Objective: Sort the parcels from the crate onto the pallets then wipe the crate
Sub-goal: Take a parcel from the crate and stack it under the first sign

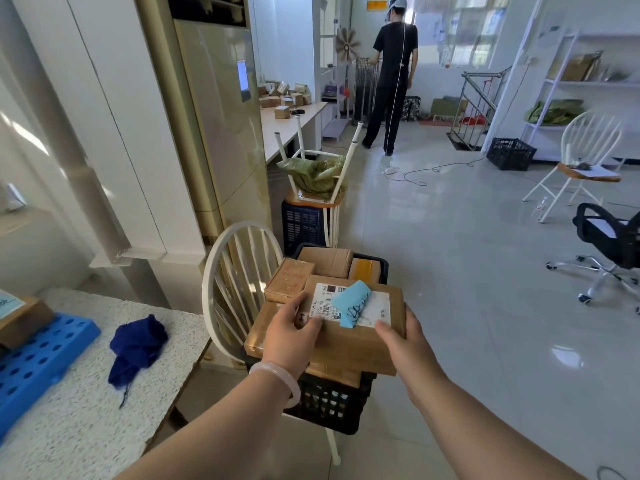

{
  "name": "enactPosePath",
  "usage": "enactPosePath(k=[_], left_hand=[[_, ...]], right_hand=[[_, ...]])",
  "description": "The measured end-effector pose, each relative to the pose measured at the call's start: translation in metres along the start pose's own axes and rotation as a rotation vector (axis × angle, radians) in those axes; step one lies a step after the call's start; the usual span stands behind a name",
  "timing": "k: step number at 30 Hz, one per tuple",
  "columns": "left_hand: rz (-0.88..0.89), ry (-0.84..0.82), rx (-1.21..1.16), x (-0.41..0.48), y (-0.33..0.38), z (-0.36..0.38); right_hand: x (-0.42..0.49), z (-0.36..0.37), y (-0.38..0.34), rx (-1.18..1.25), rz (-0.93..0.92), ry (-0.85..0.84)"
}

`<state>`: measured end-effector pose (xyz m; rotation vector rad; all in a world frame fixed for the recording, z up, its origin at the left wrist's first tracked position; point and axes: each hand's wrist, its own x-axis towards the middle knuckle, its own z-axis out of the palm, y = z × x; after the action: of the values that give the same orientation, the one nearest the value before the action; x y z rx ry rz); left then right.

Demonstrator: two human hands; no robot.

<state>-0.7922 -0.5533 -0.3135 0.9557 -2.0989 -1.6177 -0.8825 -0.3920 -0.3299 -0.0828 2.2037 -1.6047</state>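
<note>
Head view: on the speckled table [86, 427] at left lie a blue pallet [41, 355] and a dark blue cloth [138, 344], while the left hand [291, 332] and right hand [398, 337] each grip an end of 1 labelled box [353, 341] atop the pile in the black crate [332, 403] on a white chair [235, 289]. A hasty swing could shed the loose blue slip [353, 303] or tip the perched crate. Glossy floor tiles [467, 271] spread right, a cable [436, 169] trailing.
</note>
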Motion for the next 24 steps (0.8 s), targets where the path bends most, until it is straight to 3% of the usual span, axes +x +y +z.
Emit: enactPosePath(k=[7,13,18,24], left_hand=[[0.013,0.016,-0.101,0.001,0.007,0.001],[-0.165,-0.012,-0.266,0.003,0.007,0.003],[-0.200,-0.040,-0.330,0.011,0.005,-0.002],[-0.131,-0.030,-0.389,0.014,0.010,-0.004]], right_hand=[[-0.002,-0.002,-0.001,0.086,0.062,0.002],[-0.001,0.003,-0.005,0.147,0.063,-0.018],[0.003,-0.006,-0.010,0.254,0.108,-0.023],[0.003,-0.010,-0.008,0.354,0.225,-0.116]])
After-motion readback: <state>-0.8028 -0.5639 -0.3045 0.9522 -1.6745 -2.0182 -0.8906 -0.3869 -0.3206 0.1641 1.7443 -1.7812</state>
